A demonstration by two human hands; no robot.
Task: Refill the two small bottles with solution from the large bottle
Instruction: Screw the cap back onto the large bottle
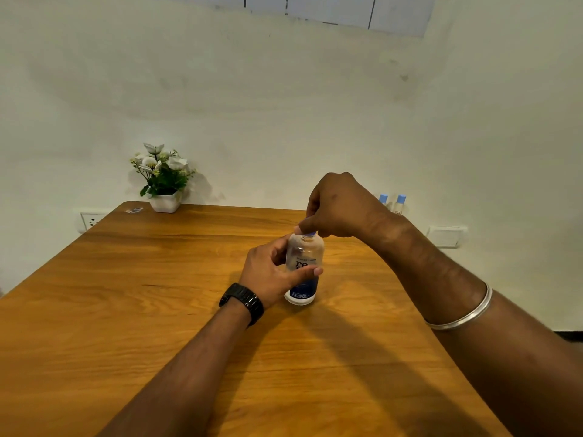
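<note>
Large bottle stands upright on the wooden table, just right of frame centre. Clear body, dark blue label low down, white base. Blue cap at its top, mostly covered from above.

Left hand grips the bottle's body from the left: thumb laid across the front of the label, fingers curled round the far side. Black watch on that wrist.

Right hand comes in from the right, above the bottle, fingers bunched downward and pinching the cap; thumb tip shows at the cap's left edge. Cannot tell whether the cap is loose or tight. Silver bangle on the right forearm.

Two small bottles with light blue caps stand upright side by side at the table's far right edge, near the wall, partly hidden behind the right wrist. Well apart from the large bottle.

White pot of white flowers at the table's far left corner, upper left of frame. Wall socket left of it; a white switch plate on the wall at right.
</note>
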